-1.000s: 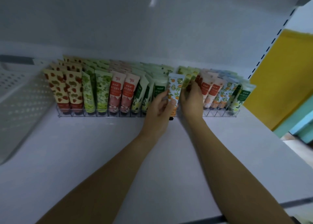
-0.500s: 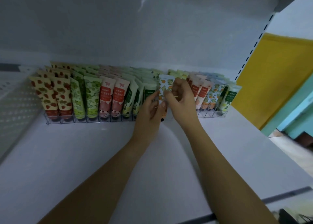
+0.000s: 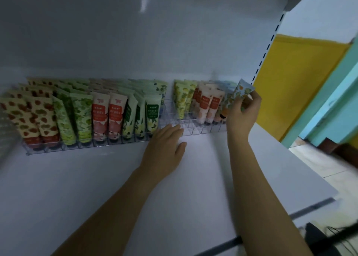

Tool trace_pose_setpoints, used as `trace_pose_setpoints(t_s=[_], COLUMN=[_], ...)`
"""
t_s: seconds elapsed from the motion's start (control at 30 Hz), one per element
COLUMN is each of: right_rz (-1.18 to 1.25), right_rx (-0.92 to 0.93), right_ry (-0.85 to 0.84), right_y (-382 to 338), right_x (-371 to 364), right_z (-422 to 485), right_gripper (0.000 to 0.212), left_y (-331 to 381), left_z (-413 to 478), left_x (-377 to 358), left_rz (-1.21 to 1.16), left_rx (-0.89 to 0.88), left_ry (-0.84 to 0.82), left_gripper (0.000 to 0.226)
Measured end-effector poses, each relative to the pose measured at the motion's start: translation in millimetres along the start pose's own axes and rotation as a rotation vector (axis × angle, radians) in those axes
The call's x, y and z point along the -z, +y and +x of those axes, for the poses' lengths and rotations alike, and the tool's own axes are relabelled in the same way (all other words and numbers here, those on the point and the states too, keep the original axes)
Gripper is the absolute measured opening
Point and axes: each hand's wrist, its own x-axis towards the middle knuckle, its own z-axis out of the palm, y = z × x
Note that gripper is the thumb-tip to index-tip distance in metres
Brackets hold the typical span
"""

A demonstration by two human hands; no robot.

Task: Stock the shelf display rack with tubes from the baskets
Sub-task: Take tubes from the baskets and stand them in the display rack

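Slotting step: tube [image 3: 244, 90] held over the rack's [image 3: 195, 128] right end
Right hand [image 3: 242, 116] pinches the tube, grip closed on it; left hand [image 3: 166, 141] lies flat, grip wide, at the rack front; a few middle lanes [image 3: 175, 118] bare, the rest full; next, probably, lower it into a free lane.

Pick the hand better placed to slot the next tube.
Right. The right hand pinches an orange-print tube near the rack at its right end; the left hand lies open and empty at its front.
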Motion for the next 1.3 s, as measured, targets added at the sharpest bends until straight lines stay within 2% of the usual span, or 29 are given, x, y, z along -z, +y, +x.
trace_pose_setpoints(t_s=[0.1, 0.33, 0.5, 0.63, 0.73, 0.8, 0.9, 1.07, 1.3], right_rz=[-0.058, -0.200, -0.245, -0.234, -0.258, -0.237, -0.193, -0.068, -0.076], right_rx=[-0.080, -0.175, -0.162, -0.044, 0.173, 0.295, 0.384, 0.396, 0.629], right_ry=[-0.013, -0.102, -0.107, -0.020, 0.038, -0.003, -0.148, -0.478, -1.082], right_y=[10, 21, 22, 13, -4, -18, -43, -89, -173], right_x=[0, -4, -6, -7, -9, -15, -29, -58, -121], right_z=[1, 0, -1, -5, -14, -25, -47, -101, -198], right_gripper=[0.038, 0.040, 0.040, 0.044, 0.044, 0.042, 0.040, 0.042, 0.044], left_y=[-1, -2, -3, -2, 4, 10, 10, -17, -99], left_z=[1, 2, 2, 1, -2, -5, -10, -50, -131], left_x=[0, -2, -4, -3, 7, 22, 59, 161, 295], left_rz=[-0.013, -0.035, -0.042, -0.058, -0.117, -0.196, -0.211, 0.001, 0.258], left_rx=[0.008, -0.008, -0.029, -0.026, -0.022, -0.005, -0.022, -0.123, 0.113], left_ry=[0.012, 0.056, 0.082, 0.085, 0.135, 0.188, 0.289, 0.394, 0.343], left_gripper=[0.046, 0.044, 0.044, 0.044, 0.053, 0.053, 0.047, 0.043, 0.032])
